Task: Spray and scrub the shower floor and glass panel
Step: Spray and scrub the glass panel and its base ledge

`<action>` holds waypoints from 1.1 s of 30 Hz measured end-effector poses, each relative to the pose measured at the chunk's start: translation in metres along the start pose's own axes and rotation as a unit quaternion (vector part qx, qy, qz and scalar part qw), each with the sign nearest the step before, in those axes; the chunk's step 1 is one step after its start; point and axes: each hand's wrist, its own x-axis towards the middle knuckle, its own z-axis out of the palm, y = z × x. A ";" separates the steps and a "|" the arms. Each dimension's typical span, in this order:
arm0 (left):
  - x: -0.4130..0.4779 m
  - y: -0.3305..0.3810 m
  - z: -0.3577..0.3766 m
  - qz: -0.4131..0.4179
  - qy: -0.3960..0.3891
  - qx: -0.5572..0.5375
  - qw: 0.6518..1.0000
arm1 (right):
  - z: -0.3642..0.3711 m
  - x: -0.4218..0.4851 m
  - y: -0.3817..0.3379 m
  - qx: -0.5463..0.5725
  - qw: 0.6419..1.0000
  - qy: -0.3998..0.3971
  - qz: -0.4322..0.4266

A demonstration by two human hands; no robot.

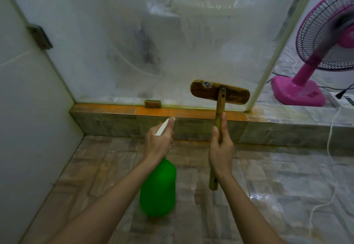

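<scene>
My left hand (159,142) grips the white trigger head of a green spray bottle (158,190), its nozzle aimed at the low part of the glass panel (134,38). The bottle body hangs below my wrist, over the tiled shower floor (99,167). My right hand (220,151) holds the wooden handle of a scrub brush (220,92). The brush's flat wooden head is up near the bottom right of the glass, just above the curb. The glass looks cloudy and streaked.
An orange-topped tiled curb (172,112) runs under the glass, with a small bracket (152,103) on it. A white wall (28,109) closes the left side. Outside, at right, a pink fan (316,52) stands beside a power strip (342,99) and a white cable (331,140).
</scene>
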 end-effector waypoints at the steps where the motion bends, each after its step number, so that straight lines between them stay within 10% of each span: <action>1: 0.000 0.000 0.002 -0.002 0.000 -0.007 1.000 | -0.002 0.000 0.000 0.003 1.000 -0.002 0.002; 24: 0.006 0.020 0.095 -0.024 -0.137 0.013 0.990 | -0.068 0.025 0.011 -0.055 0.997 -0.042 0.018; 33: 0.015 0.010 0.042 -0.028 -0.052 -0.028 0.998 | -0.045 0.011 0.014 -0.047 0.995 -0.062 0.059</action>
